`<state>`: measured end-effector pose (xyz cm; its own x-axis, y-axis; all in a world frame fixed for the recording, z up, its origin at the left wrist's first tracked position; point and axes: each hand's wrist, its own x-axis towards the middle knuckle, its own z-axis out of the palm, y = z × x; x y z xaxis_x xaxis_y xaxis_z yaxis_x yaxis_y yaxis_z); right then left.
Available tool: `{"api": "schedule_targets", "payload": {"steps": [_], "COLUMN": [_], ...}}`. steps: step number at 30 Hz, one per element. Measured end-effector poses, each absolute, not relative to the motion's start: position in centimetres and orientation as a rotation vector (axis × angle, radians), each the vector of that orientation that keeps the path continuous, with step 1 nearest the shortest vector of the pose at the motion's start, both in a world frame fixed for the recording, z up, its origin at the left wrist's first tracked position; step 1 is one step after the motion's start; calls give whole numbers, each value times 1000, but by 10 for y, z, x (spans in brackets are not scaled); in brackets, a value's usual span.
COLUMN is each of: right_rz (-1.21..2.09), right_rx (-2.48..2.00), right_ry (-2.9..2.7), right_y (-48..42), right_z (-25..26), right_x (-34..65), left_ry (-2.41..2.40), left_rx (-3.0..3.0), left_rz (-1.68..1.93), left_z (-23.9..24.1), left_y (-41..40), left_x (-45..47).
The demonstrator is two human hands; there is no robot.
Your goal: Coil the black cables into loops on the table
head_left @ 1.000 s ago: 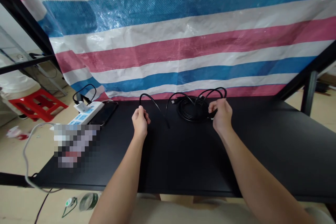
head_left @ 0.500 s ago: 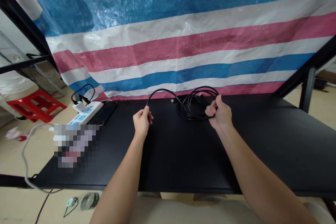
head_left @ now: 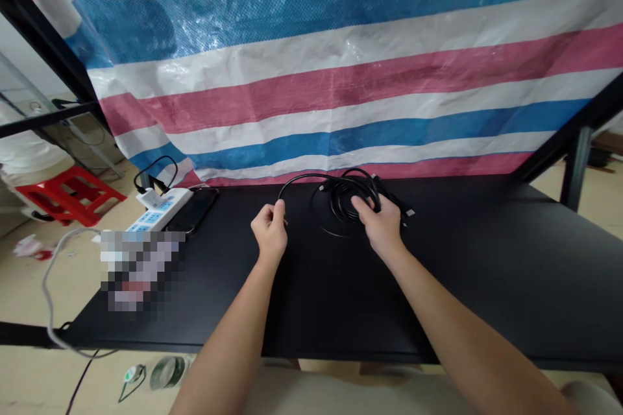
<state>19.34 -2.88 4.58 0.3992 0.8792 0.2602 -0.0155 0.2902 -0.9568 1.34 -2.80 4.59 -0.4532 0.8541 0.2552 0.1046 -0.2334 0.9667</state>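
Note:
A black cable [head_left: 344,202] lies in several loops near the back middle of the black table [head_left: 335,298]. My left hand [head_left: 271,227], left of the coil, is closed around a single strand that arches over to the loops. My right hand [head_left: 382,220] is closed on the right side of the coil, thumb on top of the loops. A light-coloured connector [head_left: 410,213] sticks out to the right of that hand, and another small connector tip [head_left: 322,188] shows at the coil's left. My fingers hide part of the loops.
At the table's left are a white power strip [head_left: 170,204] with a plugged-in charger [head_left: 150,198], a black phone [head_left: 195,211] and a blurred-out patch. A striped plastic sheet [head_left: 331,97] hangs behind the table. A red stool [head_left: 73,194] stands on the floor at left.
My right hand has moved left and slightly down, onto the coil's loops. The loops have drawn closer together, and a connector now shows on their right. My left hand has shifted slightly right.

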Motion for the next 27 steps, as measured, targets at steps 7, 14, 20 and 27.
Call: {"api": "schedule_targets", "payload": {"steps": [7,14,20,27], "right_rz": [1267,1456,1102,490], "right_rx": [-752,-682,-1096,-1840], "right_ry": [-840,-913,-1059,-1681], "right_y": [-26,-29,-22,-29], "right_z": [51,45,32,38], "right_x": [204,195,182,169], "left_ry": [1119,1181,1242,1368], "left_rx": [1162,1319,1131,1106], "left_rz": [1239,1116,1327,1467], "left_z": [40,29,30,31], "left_y": [-29,-31,-19,-8], "left_x": [24,35,31,13]}}
